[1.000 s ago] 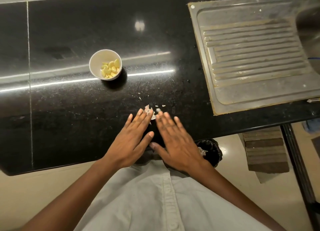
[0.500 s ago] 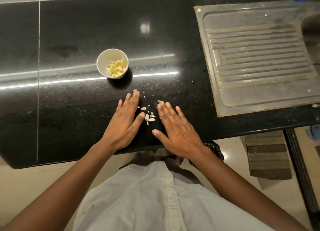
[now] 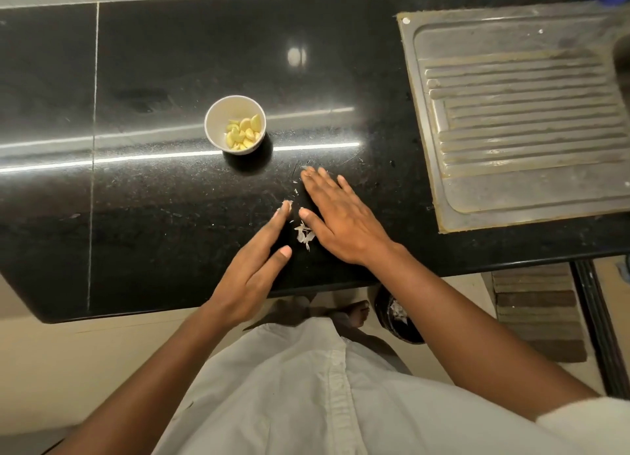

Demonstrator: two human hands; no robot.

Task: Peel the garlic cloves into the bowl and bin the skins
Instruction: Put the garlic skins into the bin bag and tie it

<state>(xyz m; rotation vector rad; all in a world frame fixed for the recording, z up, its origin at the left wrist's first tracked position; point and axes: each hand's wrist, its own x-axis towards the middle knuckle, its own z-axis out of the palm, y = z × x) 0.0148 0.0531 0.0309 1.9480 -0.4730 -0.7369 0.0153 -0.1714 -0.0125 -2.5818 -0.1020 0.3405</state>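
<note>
A small white bowl (image 3: 218, 120) with several peeled yellow garlic cloves (image 3: 243, 132) stands on the black counter (image 3: 153, 223). A little heap of white garlic skins (image 3: 303, 233) lies between my two hands, with a few loose flakes (image 3: 296, 190) farther up. My left hand (image 3: 254, 267) rests flat on the counter, fingers straight, left of the skins. My right hand (image 3: 335, 217) lies flat with straight fingers, right of the skins, fingertips reaching toward the bowl. A dark bin (image 3: 397, 320) with skins in it stands on the floor below the counter edge.
A steel sink drainboard (image 3: 521, 120) takes up the counter's right side, with the basin at the far right. A brown ridged block (image 3: 538, 308) sits on the floor beside the bin. My white shirt and bare feet show below.
My right hand has slid farther up and away across the counter, past the skins. My left hand has stayed beside the heap, which now lies bunched between the two hands.
</note>
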